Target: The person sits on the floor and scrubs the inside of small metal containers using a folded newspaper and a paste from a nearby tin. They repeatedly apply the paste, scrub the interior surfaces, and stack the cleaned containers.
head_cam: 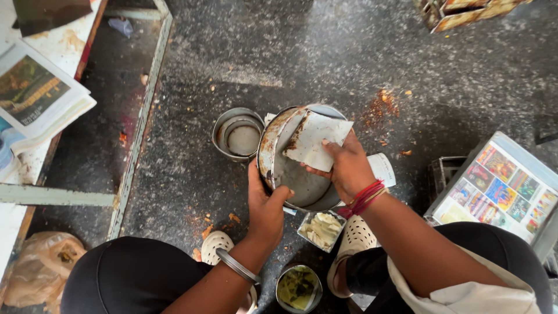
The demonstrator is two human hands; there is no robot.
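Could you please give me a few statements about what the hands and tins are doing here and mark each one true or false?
1. The left hand grips the rim of the tilted round tin. True.
2. The right hand presses a piece of paper into the tin. True.
3. The smaller round tin lies stacked on the tilted tin. False: it sits beside it on the floor.
4. The right wrist is bare. False: it wears red threads.

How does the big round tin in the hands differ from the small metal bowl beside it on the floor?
The tin is wider and tilted on edge, gripped by the left hand; the bowl is smaller and sits upright, untouched. The tin's rim looks rusty and stained, and the right hand presses a paper inside it; the bowl looks cleaner and holds no paper. Both are round metal.
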